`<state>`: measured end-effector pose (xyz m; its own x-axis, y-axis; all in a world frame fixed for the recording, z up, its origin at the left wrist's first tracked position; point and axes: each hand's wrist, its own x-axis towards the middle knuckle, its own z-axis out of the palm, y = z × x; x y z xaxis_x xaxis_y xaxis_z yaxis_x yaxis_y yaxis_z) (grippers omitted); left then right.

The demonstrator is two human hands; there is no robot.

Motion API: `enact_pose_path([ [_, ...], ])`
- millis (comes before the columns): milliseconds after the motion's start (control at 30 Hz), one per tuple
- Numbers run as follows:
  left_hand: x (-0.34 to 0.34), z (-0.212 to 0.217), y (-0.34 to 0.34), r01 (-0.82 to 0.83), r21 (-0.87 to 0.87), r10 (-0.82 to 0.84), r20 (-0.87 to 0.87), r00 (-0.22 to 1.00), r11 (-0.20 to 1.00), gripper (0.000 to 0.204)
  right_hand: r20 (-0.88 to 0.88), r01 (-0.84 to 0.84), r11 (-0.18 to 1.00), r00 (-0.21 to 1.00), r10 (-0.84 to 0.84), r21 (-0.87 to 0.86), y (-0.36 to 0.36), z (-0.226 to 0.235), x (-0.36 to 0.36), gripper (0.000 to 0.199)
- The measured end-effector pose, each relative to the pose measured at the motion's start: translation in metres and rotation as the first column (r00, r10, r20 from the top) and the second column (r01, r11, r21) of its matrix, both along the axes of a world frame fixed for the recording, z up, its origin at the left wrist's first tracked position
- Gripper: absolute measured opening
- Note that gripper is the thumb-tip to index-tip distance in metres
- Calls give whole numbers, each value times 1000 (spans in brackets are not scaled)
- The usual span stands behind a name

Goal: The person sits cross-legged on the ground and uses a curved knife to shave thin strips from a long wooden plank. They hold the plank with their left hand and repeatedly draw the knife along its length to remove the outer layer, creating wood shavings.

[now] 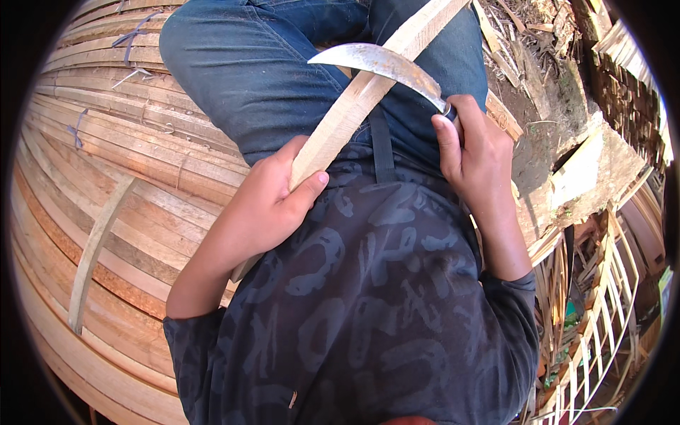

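Slanting across my lap is a pale wooden strip (340, 127), its far end up at the top right and its near part running under my left forearm. My left hand (273, 195) wraps round the strip, thumb on top. In my right hand (476, 145) is a curved knife (386, 62) shaped like a sickle, its handle mostly hidden in the closed fingers. The worn metal blade lies across the upper face of the strip, tip pointing left. I cannot tell whether the edge bites into the wood.
Stacked wooden strips (134, 212), some tied in bundles, fill the left side, with a loose curved strip (99, 248) across them. On the right lie a flat slab (602, 170), wood scraps and a slatted wooden frame (602, 304). My jeans-clad legs (219, 71) are folded beneath the strip.
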<state>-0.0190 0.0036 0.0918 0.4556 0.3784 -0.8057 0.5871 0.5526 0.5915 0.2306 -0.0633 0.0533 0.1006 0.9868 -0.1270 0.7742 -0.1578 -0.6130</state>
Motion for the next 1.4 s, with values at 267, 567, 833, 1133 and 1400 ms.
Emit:
enact_pose_path([
  [267,6,-1,-9,31,77,-29,-30,999,997,35,216,-172,984,963,160,41,-2,-11,7,29],
  [567,-13,9,-20,57,168,-55,-17,998,984,30,616,432,893,672,-410,123,-12,-23,228,40],
  [833,-2,3,-8,128,124,-125,-31,992,984,33,18,-75,996,997,76,-51,-16,6,-1,23],
  [1133,-4,2,-15,63,113,-60,-27,998,992,34,389,-173,985,909,148,30,7,-18,33,30],
  [1400,-27,12,-23,71,117,-71,-5,997,991,31,734,539,836,610,-299,-108,0,-42,225,45],
])
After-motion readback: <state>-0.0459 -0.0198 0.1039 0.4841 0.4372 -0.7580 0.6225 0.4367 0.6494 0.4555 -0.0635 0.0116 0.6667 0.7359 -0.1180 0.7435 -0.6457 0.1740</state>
